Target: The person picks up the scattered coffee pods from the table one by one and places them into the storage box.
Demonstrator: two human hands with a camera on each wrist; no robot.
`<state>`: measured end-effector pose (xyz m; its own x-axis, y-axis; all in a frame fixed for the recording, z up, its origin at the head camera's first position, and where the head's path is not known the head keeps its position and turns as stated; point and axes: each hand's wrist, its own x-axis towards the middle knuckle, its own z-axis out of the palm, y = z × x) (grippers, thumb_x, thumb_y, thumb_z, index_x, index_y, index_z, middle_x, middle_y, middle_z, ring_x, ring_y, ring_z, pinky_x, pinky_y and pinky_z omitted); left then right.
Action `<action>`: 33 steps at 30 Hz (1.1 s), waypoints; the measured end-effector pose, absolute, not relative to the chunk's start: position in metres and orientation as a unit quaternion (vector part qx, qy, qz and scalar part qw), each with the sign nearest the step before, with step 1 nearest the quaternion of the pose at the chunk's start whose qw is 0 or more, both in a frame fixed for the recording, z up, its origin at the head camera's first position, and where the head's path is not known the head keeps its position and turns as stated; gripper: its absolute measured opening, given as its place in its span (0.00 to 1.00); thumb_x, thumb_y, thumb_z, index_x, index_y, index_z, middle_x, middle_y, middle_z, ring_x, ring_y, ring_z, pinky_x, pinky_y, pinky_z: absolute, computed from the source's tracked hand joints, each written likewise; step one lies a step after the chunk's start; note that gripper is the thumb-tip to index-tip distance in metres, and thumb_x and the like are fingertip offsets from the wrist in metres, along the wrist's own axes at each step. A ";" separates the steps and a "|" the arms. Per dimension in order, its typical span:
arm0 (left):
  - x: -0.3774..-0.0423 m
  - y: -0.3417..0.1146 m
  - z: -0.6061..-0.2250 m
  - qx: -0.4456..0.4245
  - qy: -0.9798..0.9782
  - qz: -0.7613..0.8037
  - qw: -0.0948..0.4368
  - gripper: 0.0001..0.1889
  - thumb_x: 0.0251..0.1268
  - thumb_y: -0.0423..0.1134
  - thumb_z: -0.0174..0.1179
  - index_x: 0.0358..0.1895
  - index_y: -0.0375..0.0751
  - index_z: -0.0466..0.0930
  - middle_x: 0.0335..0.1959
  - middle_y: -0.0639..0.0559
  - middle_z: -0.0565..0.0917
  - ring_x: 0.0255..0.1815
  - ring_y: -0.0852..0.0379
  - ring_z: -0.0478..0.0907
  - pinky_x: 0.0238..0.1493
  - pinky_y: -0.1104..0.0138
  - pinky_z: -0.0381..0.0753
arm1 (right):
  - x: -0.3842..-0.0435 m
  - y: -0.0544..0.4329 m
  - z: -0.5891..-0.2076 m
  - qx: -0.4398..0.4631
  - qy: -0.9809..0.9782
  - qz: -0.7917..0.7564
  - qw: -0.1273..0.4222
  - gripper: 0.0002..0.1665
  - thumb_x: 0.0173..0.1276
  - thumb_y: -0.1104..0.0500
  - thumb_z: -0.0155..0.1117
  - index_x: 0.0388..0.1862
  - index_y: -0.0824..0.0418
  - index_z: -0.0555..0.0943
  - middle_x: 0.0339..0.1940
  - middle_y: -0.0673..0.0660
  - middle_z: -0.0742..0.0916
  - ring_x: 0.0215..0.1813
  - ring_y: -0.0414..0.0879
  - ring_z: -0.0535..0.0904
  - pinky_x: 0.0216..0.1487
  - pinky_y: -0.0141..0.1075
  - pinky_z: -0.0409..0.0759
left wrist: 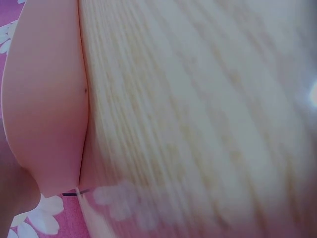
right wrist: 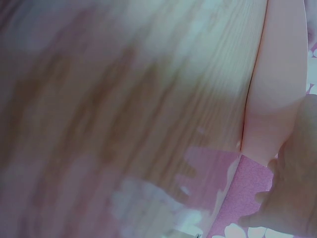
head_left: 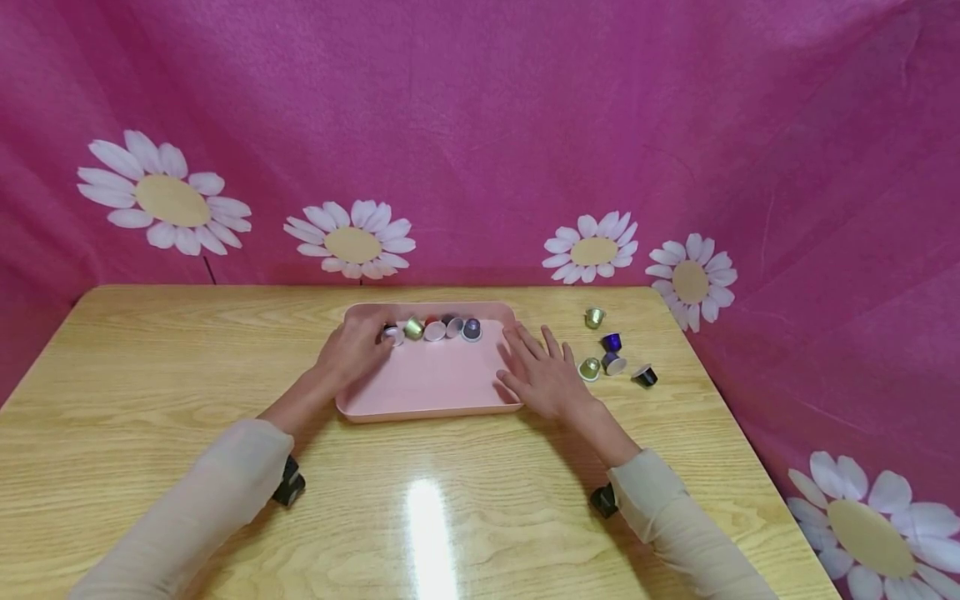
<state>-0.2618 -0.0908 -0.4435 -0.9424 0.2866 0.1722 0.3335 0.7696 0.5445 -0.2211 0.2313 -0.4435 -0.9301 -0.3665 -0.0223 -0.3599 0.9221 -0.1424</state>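
Observation:
A pink tray (head_left: 431, 383) lies on the wooden table, with several coffee capsules in a row along its far side. At the row's left end my left hand (head_left: 356, 350) pinches a dark coffee capsule with a pale lid (head_left: 394, 336); the fingers partly cover it. Beside it are a green capsule (head_left: 414, 328), a capsule with its pale lid facing me (head_left: 435, 332) and a grey-purple capsule (head_left: 472, 330) at the right end. My right hand (head_left: 551, 383) is at the tray's right rim with its fingers spread, holding nothing. In the wrist views, the tray's outer wall (left wrist: 47, 99) hides the capsules.
Right of the tray, loose capsules lie on the table (head_left: 225, 358): a green one at the back (head_left: 595, 317), a blue one (head_left: 611, 342), a purple one (head_left: 614, 363), a gold-green one (head_left: 589, 369) and a black one (head_left: 645, 376). A pink flowered cloth (head_left: 465, 150) hangs behind.

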 end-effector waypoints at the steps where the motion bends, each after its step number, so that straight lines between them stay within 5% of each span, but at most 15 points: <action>1: -0.262 -0.091 -0.443 -0.166 -0.939 -0.299 0.041 0.15 0.68 0.34 0.63 0.56 0.35 0.80 0.42 0.45 0.82 0.37 0.48 0.75 0.40 0.56 0.77 | -0.221 0.231 -0.443 -0.186 0.980 -0.068 0.023 0.44 0.77 0.33 0.41 0.83 0.50 0.49 0.82 0.54 0.54 0.80 0.66 0.43 0.70 0.68 0.47; 8: -0.261 -0.094 -0.441 -0.171 -0.928 -0.325 0.056 0.19 0.67 0.33 0.63 0.61 0.37 0.79 0.50 0.42 0.83 0.46 0.48 0.74 0.46 0.54 0.77 | -0.223 0.231 -0.443 -0.187 0.980 -0.067 0.016 0.44 0.76 0.33 0.42 0.83 0.50 0.49 0.82 0.54 0.54 0.79 0.66 0.43 0.70 0.68 0.47; 15: -0.255 -0.097 -0.440 -0.162 -0.933 -0.315 0.055 0.25 0.68 0.36 0.62 0.68 0.36 0.73 0.65 0.38 0.75 0.68 0.42 0.66 0.66 0.47 0.68 | -0.222 0.229 -0.441 -0.188 0.979 -0.073 0.015 0.44 0.76 0.33 0.44 0.83 0.50 0.50 0.82 0.53 0.55 0.79 0.66 0.45 0.70 0.68 0.48; 24: -0.244 -0.106 -0.441 -0.174 -0.943 -0.266 0.094 0.26 0.69 0.38 0.56 0.69 0.34 0.69 0.71 0.32 0.67 0.74 0.34 0.58 0.73 0.46 0.53 | -0.222 0.230 -0.442 -0.184 0.980 -0.068 0.023 0.44 0.76 0.33 0.42 0.83 0.49 0.48 0.82 0.54 0.55 0.80 0.65 0.43 0.71 0.68 0.47; 33: -0.232 -0.117 -0.446 -0.174 -0.956 -0.230 0.046 0.40 0.68 0.44 0.58 0.77 0.31 0.51 0.77 0.27 0.51 0.78 0.31 0.43 0.74 0.43 0.42 | -0.222 0.231 -0.444 -0.183 0.980 -0.071 0.024 0.44 0.76 0.33 0.42 0.83 0.50 0.49 0.82 0.54 0.55 0.80 0.66 0.43 0.70 0.68 0.48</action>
<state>-0.2321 -0.1165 -0.4460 -0.9352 0.3119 0.1674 0.3539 0.8334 0.4245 -0.2215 0.2309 -0.4435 -0.9320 -0.3618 -0.0207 -0.3551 0.9231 -0.1479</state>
